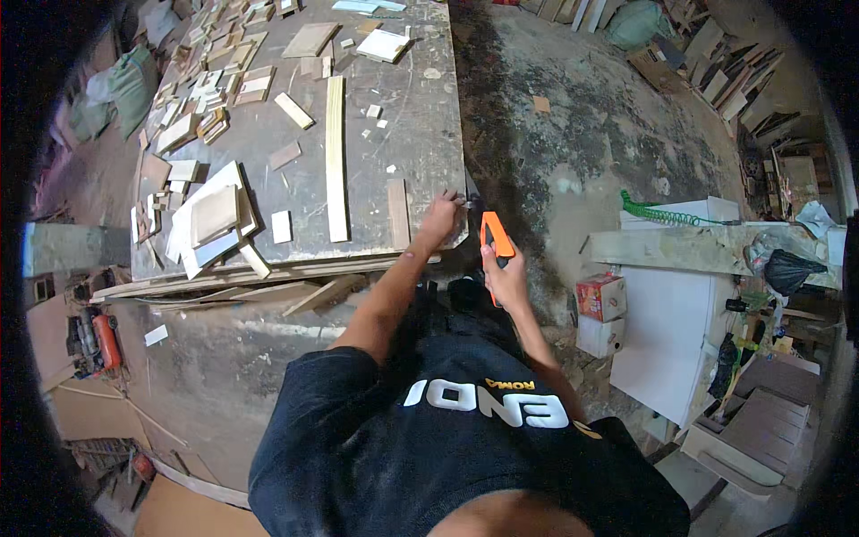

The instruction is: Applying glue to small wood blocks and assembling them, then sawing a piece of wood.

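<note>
My right hand [508, 279] is wrapped round the orange handle of a hand saw [497, 234], just off the table's right edge. Its dark blade points away from me along that edge and shows only in part. My left hand [438, 220] is closed at the near right corner of the worktable [376, 148], right beside the blade. Its fingertips pinch something small and pale that I cannot make out. A short brown wood strip [397, 213] lies on the table just left of that hand. Further left is a long pale wood strip [336, 161].
Stacked boards [215, 219] and many small wood offcuts cover the table's left side. Long planks [224, 282] stick out under its near edge. To my right stand a red and white box [600, 297], a white panel [667, 331] and a green coiled hose [671, 215].
</note>
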Motion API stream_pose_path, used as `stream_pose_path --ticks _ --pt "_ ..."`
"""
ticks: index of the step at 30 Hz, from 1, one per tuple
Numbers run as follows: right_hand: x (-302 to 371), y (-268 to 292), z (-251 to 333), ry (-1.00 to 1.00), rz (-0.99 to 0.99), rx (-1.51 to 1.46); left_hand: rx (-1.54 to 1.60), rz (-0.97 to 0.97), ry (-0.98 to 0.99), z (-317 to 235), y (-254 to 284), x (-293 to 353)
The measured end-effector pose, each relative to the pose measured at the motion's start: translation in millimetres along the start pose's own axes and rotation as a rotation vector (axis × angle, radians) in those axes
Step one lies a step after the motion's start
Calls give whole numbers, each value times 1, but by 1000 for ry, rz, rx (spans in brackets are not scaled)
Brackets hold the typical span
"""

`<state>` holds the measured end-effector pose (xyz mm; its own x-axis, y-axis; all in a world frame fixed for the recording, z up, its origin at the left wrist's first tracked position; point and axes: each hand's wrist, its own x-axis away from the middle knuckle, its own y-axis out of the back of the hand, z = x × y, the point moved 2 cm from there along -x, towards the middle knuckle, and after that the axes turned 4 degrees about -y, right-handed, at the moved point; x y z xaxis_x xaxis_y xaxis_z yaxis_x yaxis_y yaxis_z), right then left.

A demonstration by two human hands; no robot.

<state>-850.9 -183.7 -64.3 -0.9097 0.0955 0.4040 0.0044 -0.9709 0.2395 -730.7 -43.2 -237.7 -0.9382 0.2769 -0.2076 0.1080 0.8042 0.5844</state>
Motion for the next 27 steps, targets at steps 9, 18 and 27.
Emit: stream_pose_path --ticks 9,18,27 --pt "-10 -1 32 -100 -22 -82 -175 32 -129 1 -12 2" --pt "-3 6 22 -26 22 -42 -173 40 -149 4 -1 -6" --pt "-8 1 23 -49 11 -6 -199 -128 -240 -11 -4 7"
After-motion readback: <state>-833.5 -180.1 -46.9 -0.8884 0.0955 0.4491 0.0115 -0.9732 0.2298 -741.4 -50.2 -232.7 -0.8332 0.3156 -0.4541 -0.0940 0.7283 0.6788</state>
